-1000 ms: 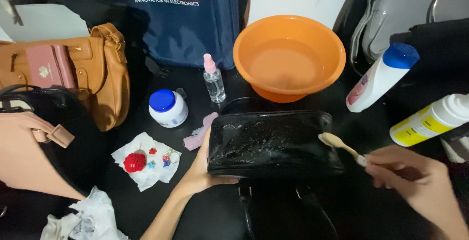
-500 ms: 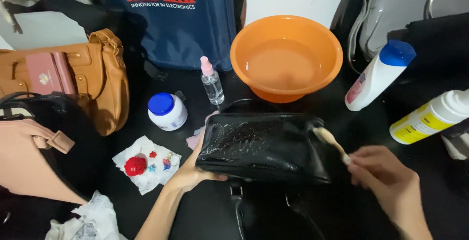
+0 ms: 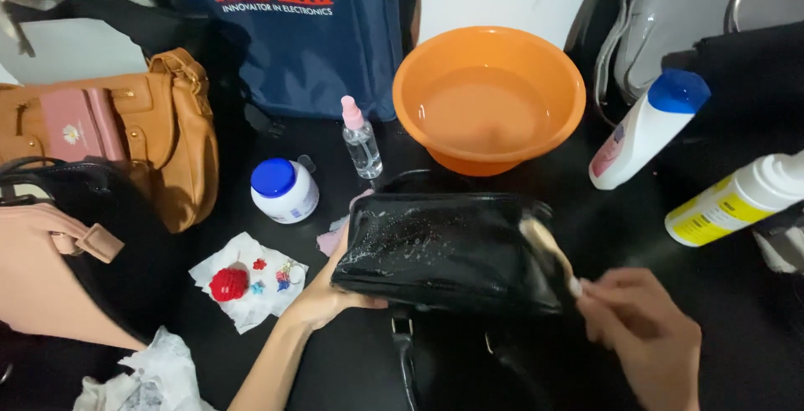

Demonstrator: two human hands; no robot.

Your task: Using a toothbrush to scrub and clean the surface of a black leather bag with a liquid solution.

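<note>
A glossy black handbag (image 3: 444, 252) lies on the dark table, wet with soapy foam on its upper face. My left hand (image 3: 322, 294) grips its lower left corner. My right hand (image 3: 645, 331) holds a small toothbrush (image 3: 548, 252), whose bristle head rests on the bag's right end. The bag's strap (image 3: 404, 352) trails toward me between my arms.
An orange basin (image 3: 490, 97) with water stands behind the bag. Nearby are a small pink-capped spray bottle (image 3: 360, 139), a blue-lidded white jar (image 3: 285, 189), two white bottles (image 3: 645, 131) (image 3: 737, 202), a tissue with red trinkets (image 3: 247, 281), tan (image 3: 134, 135) and pink (image 3: 42, 277) handbags, and a navy tote (image 3: 293, 34).
My right hand has brought the toothbrush leftward and onto the bag's right end. The bag has shifted slightly under my left hand.
</note>
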